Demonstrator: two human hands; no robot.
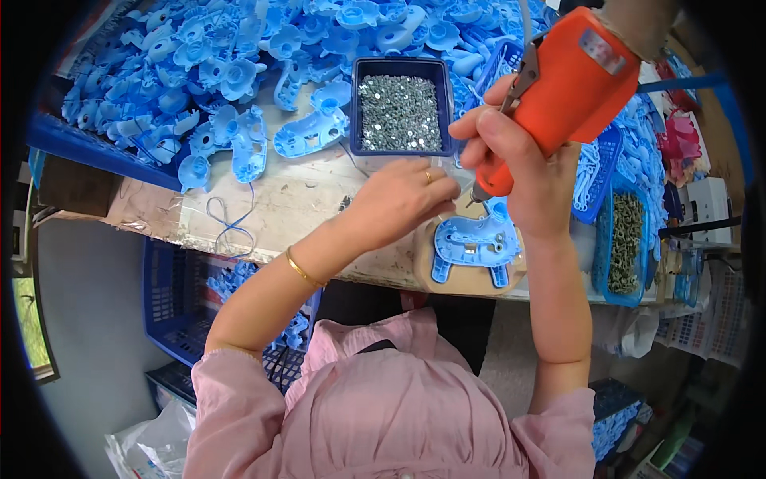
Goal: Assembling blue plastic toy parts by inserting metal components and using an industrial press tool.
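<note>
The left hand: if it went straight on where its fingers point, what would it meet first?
The left hand would probably meet the orange driver, near its tip, held by the right hand; depth is unclear.

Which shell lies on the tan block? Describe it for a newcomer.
At the front edge of the worktable, find the tan block near the orange screwdriver. The blue shell lies on it, hollow side up. Unlike the heaped shells, it has that block to itself.

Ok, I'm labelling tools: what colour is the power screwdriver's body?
The power screwdriver's body is bright orange-red, showing best in the head view.
</note>
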